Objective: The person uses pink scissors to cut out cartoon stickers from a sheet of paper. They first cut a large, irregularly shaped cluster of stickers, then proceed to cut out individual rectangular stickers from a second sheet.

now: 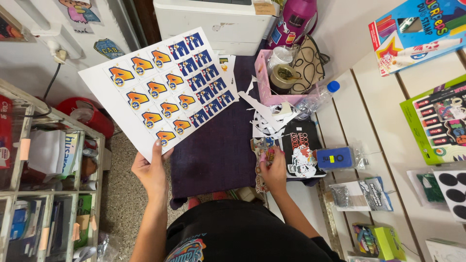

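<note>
My left hand (151, 171) pinches the near corner of a white printed sheet (160, 90) and holds it up over the table's left edge. The sheet carries rows of orange-and-yellow emblems and blue-and-white figures. My right hand (273, 167) rests on a small pile of cut-out colourful stickers (262, 145) at the right edge of the dark purple cloth (218, 145); its fingers are curled over them, touching a pink piece. White paper offcuts (266, 119) lie just beyond that hand.
A black pouch with a cartoon print (301, 150), a blue box (335, 157), a pink tray with a jar (276, 77), a plastic bottle (318, 99) and a white printer (213, 22) surround the cloth. Packaged goods hang on the slatted wall at right. Shelving (48, 184) stands at left.
</note>
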